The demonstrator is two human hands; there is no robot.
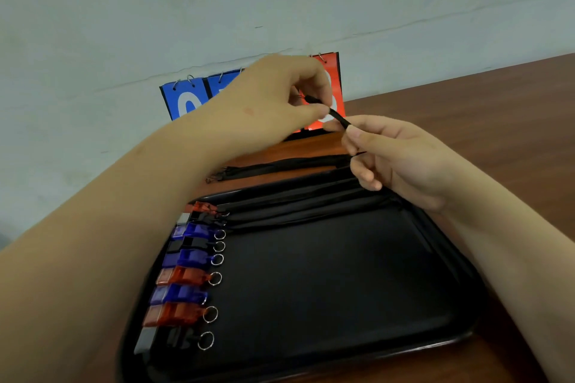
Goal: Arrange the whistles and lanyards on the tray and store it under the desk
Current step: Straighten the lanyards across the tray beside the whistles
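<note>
A black tray [326, 289] lies on the brown desk in front of me. Several whistles [183, 274] in red, blue and black stand in a row along its left side, key rings pointing right. Black lanyards [298, 199] lie stretched across the tray's far part. More lanyards [280, 166] rest on the desk just beyond the tray. My left hand [273, 102] and my right hand [401, 158] are raised above the tray's far edge. Both pinch one black lanyard [339, 118] held between them.
A blue and red flip scoreboard [186, 99] stands against the pale wall behind my hands. The brown desk [482, 109] stretches to the right of the tray.
</note>
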